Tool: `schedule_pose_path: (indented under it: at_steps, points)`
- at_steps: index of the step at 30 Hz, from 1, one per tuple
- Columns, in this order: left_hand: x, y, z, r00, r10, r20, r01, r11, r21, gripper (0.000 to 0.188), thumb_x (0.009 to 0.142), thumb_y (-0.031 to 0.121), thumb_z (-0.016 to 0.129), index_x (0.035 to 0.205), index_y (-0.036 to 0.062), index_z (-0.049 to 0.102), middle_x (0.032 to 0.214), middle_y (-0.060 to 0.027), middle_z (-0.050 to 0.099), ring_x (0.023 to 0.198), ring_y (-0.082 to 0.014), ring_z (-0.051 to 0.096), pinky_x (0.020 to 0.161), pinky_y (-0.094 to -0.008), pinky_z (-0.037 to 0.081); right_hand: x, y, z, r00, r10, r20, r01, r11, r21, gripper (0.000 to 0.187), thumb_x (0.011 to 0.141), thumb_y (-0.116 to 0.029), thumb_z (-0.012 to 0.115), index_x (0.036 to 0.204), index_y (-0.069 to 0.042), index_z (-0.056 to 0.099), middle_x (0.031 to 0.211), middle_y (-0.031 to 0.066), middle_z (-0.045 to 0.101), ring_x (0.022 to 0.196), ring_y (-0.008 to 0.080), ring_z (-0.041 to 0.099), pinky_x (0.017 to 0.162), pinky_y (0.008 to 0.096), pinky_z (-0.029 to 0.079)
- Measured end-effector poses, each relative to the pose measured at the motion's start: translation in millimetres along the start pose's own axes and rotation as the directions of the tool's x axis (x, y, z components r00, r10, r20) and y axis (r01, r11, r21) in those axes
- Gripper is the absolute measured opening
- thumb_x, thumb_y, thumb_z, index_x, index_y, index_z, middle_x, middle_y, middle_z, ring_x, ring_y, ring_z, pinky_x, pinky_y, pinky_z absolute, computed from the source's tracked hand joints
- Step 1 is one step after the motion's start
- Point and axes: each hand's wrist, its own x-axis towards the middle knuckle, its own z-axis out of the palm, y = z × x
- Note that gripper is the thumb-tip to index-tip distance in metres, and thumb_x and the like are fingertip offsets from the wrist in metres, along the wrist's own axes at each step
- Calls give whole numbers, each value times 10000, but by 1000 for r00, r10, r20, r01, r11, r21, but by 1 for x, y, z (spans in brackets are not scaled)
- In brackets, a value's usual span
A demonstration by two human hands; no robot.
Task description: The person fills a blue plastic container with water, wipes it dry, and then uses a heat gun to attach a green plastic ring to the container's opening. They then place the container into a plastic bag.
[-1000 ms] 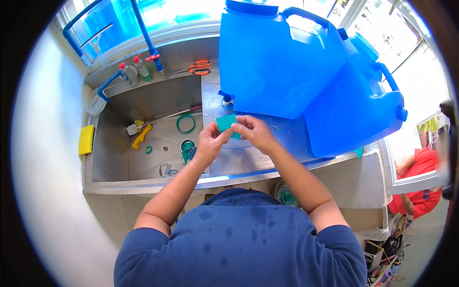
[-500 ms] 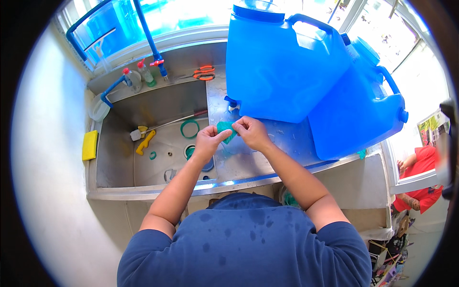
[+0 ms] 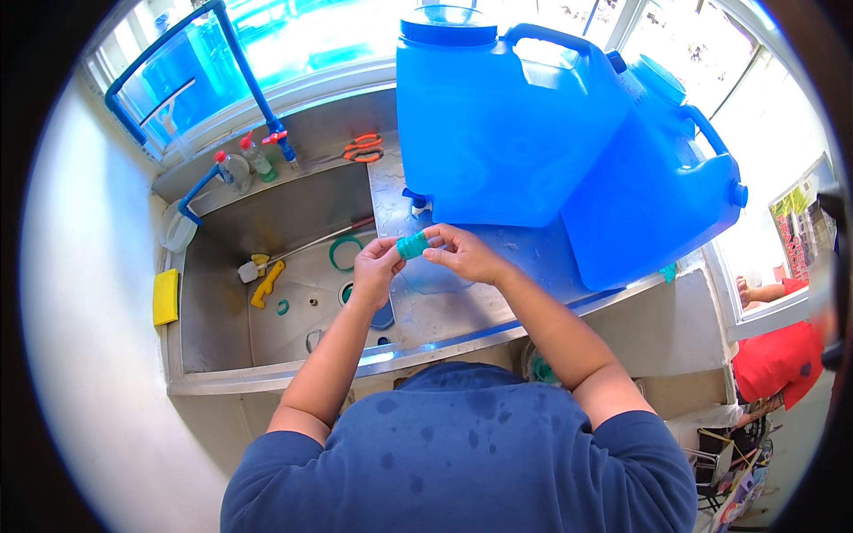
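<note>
A small piece of thin teal plastic film (image 3: 411, 245), folded or rolled into a short tube, is held in front of me over the sink's drainboard. My left hand (image 3: 377, 266) pinches its left end between thumb and fingers. At its right end, my right hand (image 3: 464, 254) grips it with thumb and fingertips. Just beyond my hands stands a large blue water jug (image 3: 498, 133) with a small blue-and-white spigot (image 3: 416, 201) low on its left side. A second blue jug (image 3: 653, 191) leans beside it on the right.
The steel sink basin (image 3: 222, 293) at left holds a yellow-handled brush (image 3: 267, 284), a long rod (image 3: 311, 238), a teal ring (image 3: 345, 252) and smaller bits. Orange-handled scissors (image 3: 363, 148), pump bottles (image 3: 258, 158) and a tap (image 3: 283, 142) line the back. A person in red (image 3: 777, 360) is at right.
The teal film has gone from a flatter, spread piece to a narrower tube between my fingers. My view has shifted slightly, and the person in red has moved.
</note>
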Motion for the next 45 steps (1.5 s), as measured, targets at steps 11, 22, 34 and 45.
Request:
schedule_pose_path:
  at_steps: [11, 22, 34, 45]
  points:
    - [-13, 15, 11, 991, -58, 117, 36, 983, 182, 207, 964, 299, 659, 1068, 120, 661, 905, 61, 651, 772, -45, 545, 714, -235, 416, 11, 4, -1, 1000, -9, -6, 6, 928, -374, 395, 864, -419, 744, 1031, -63, 708, 969, 72, 683, 880, 158, 606, 783, 324, 499]
    - [82, 37, -18, 971, 191, 146, -229, 919, 322, 139, 988, 197, 623, 1071, 87, 612, 889, 18, 649, 803, -55, 571, 710, -221, 448, -10, 14, 1, 978, 149, -146, -170, 975, -145, 674, 878, -493, 703, 1416, -122, 538, 1309, 154, 614, 1163, 283, 605, 961, 386, 488]
    - [133, 73, -6, 925, -44, 377, -335, 373, 866, 377, 860, 265, 765, 1126, 66, 588, 925, -77, 691, 824, -161, 637, 728, -321, 507, -135, 22, -51, 886, 329, -326, -355, 935, -22, 563, 924, -389, 683, 1395, -109, 558, 1209, 128, 659, 1056, 222, 637, 912, 340, 499]
    - [121, 50, 1, 908, 160, 388, -419, 358, 834, 640, 783, 299, 839, 1284, 83, 505, 857, -118, 724, 777, -231, 699, 742, -341, 532, -205, 22, -68, 802, 355, -481, -298, 935, 192, 493, 956, -252, 670, 1371, -13, 553, 1123, 65, 663, 982, 108, 601, 858, 261, 488]
